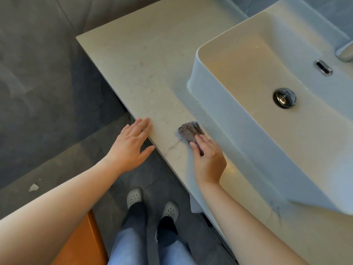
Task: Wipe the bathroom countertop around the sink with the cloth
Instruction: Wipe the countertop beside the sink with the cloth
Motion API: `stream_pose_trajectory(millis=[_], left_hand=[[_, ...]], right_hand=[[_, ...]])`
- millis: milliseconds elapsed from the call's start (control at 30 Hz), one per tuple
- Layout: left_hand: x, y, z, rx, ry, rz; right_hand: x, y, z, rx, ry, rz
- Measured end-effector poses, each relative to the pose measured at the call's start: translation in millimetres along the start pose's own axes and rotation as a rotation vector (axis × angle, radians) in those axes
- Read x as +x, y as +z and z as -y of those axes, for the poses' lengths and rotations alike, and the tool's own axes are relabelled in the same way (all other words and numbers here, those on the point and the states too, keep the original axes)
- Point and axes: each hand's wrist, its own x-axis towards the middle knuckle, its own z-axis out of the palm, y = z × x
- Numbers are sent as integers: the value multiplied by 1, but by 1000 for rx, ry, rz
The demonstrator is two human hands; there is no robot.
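Observation:
A pale marbled countertop (pixel 145 66) runs from upper left to lower right, with a white rectangular vessel sink (pixel 215 104) standing on it at the right. A small crumpled grey cloth (pixel 189 131) lies on the counter close to the sink's near left corner. My right hand (pixel 209 159) presses down on the cloth's near end with its fingers curled over it. My left hand (pixel 131 144) rests flat at the counter's front edge, left of the cloth, fingers spread and holding nothing.
The sink has a chrome drain plug (pixel 284 97), an overflow slot (pixel 322 67) and part of a tap (pixel 344 52) at the right edge. Dark grey floor tiles (pixel 47 83) lie to the left. An orange object (pixel 84 243) sits beside my feet in pale clogs (pixel 134 197).

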Motion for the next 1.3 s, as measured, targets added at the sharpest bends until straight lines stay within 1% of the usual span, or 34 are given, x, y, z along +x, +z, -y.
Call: stream_pose_trajectory(millis=[133, 200, 267, 333, 367, 400, 467, 567, 633, 733, 833, 933, 1167, 1300], left_hand=[[4, -14, 10, -12, 66, 16], [9, -24, 18, -12, 112, 1], [12, -32, 23, -13, 137, -34], [15, -35, 26, -7, 137, -52], [17, -36, 27, 2, 132, -46], [18, -36, 28, 8, 124, -37], [21, -35, 30, 3, 95, -28], [26, -36, 35, 1, 74, -14], [29, -35, 38, 11, 88, -8], [35, -34, 44, 38, 93, 0], [41, -33, 53, 73, 62, 22], [43, -30, 59, 76, 57, 40], [43, -25, 61, 51, 69, 21], [43, -21, 63, 43, 77, 15]], right_hand=[[-30, 1, 17, 35, -5, 36], [-44, -2, 28, 80, 7, 88], [-53, -7, 40, 175, 68, 233], [-54, -14, 50, 352, 224, 418], [-52, -19, 54, 451, 307, 465], [-47, -25, 57, 516, 362, 452], [-30, -37, 56, 511, 380, 305], [6, -48, 47, 372, 320, 51], [30, -43, 33, 242, 282, -42], [50, -23, 13, 61, 236, -62], [52, 0, 8, -48, 189, -77], [54, 13, 11, -72, 183, -111], [61, 13, 13, -126, 120, -87], [67, 17, 18, -99, 163, -73]])
